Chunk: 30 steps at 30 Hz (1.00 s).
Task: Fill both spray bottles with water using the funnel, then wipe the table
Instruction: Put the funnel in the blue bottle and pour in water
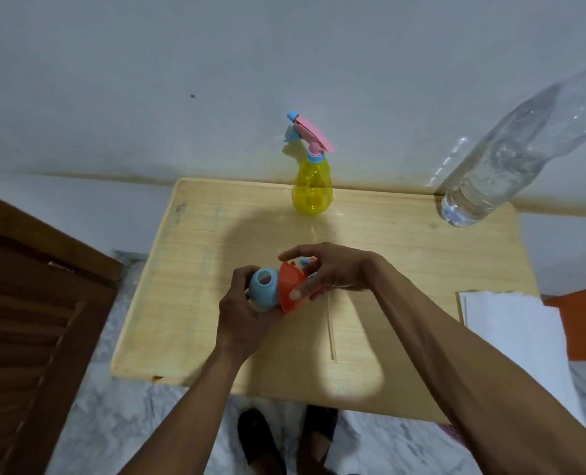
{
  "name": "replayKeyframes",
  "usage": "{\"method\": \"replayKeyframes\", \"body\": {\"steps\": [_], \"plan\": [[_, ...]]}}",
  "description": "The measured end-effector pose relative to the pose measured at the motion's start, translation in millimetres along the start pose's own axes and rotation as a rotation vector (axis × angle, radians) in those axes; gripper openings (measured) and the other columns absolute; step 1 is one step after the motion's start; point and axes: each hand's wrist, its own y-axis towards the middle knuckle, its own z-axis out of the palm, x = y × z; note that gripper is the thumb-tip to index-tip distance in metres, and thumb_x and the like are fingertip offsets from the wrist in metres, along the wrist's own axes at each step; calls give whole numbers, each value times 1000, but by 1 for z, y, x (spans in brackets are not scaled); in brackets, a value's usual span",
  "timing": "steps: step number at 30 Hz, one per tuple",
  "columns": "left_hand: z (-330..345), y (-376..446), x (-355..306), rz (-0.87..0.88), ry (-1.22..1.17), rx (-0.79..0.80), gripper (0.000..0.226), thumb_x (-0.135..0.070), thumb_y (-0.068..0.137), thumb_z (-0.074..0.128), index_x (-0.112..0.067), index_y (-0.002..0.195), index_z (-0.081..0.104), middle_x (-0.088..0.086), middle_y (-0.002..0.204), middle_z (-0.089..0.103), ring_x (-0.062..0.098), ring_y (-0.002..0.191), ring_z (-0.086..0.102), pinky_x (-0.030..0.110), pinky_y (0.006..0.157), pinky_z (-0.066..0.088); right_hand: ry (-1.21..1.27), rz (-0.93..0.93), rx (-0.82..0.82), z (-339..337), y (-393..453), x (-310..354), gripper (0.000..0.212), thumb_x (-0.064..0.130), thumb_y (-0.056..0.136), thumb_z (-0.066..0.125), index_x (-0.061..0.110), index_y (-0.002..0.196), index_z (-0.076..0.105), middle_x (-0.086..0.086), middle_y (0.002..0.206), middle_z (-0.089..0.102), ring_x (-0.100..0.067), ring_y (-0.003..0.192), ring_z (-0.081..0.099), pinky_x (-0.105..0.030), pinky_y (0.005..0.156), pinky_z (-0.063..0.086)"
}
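Funnel and blue bottle held together above the table

The left hand [241,310] grasps the blue bottle [263,287] tipped on its side, mouth toward ten o'clock; the right hand [329,272] pinches the orange funnel [289,289] pressed against it. Best to stand the bottle upright on the table [404,255] first, then seat the funnel. The yellow spray bottle [312,188] waits at twelve o'clock, the water bottle [511,156] at two.

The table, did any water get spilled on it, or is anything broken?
Maybe a little. A faint wet-looking spot shines on the table just in front of the yellow spray bottle, though it could be light through the plastic. Both bottles stand upright, and nothing looks broken.
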Motion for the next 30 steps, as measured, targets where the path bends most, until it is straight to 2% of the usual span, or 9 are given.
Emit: {"method": "replayKeyframes", "body": {"steps": [7, 10, 13, 17, 21, 23, 25, 27, 30], "plan": [[-1, -2, -3, 1, -14, 3, 74, -23, 59, 98, -22, 117, 53, -11, 108, 67, 3, 94, 67, 22, 73, 58, -22, -3, -55, -6, -15, 0, 63, 5, 66, 91, 20, 117, 58, -17, 120, 62, -29, 90, 68, -33, 68, 59], [-2, -4, -5, -16, -36, 8, 73, -38, 57, 92, -27, 118, 52, -14, 111, 65, 1, 98, 65, 27, 76, 58, 89, -99, -112, -13, -33, 0, 62, 8, 61, 90, 14, 114, 59, -20, 115, 64, -29, 85, 69, -31, 63, 58], [-2, -7, -7, -17, -32, 7, 76, -48, 55, 84, -30, 121, 50, -20, 113, 62, -6, 102, 60, 31, 80, 58, 173, -245, -261, -13, -52, 8, 50, 8, 64, 88, 12, 105, 59, -18, 109, 67, -30, 91, 71, -36, 72, 61], [-2, -11, -11, -24, -26, -5, 77, -51, 55, 80, -32, 123, 50, -24, 115, 58, -13, 104, 56, 31, 82, 58, 192, -445, -427, 2, -70, 19, 27, 4, 75, 82, 3, 93, 61, 8, 70, 71, -11, 74, 71, -39, 84, 62], [-8, -12, -10, -14, -17, -13, 77, -56, 61, 79, -30, 129, 54, -16, 122, 62, -4, 110, 58, 36, 91, 58, 155, -495, -569, 26, -76, 23, 16, 10, 88, 75, 0, 98, 69, 17, 60, 64, -5, 66, 64, -48, 87, 60], [-11, -13, -9, -9, -19, -14, 78, -55, 65, 79, -28, 133, 54, -10, 128, 63, 7, 116, 59, 39, 94, 57, 91, -522, -609, 40, -78, 20, 7, 13, 88, 75, 11, 92, 70, 19, 59, 63, -9, 67, 64, -53, 84, 60], [-13, -13, -10, -11, -23, -8, 72, -51, 68, 81, -31, 132, 55, -10, 127, 64, 10, 117, 61, 40, 93, 57, -38, -563, -657, 54, -78, 15, 11, 21, 86, 78, 25, 85, 68, 17, 68, 69, -13, 74, 71, -51, 80, 60], [-15, -11, -11, -23, -17, 6, 68, -46, 68, 83, -33, 129, 57, -10, 124, 65, 12, 114, 62, 41, 92, 58, -153, -592, -702, 67, -76, 11, 15, 25, 84, 80, 33, 84, 67, 15, 79, 73, -7, 81, 73, -43, 79, 60], [-16, -7, -9, -41, -31, 31, 64, -34, 72, 88, -31, 129, 58, -9, 122, 65, 16, 114, 62, 37, 93, 57, -236, -598, -730, 79, -71, 6, 14, 25, 83, 81, 30, 90, 70, 20, 86, 72, 2, 86, 69, -30, 76, 56]]}}
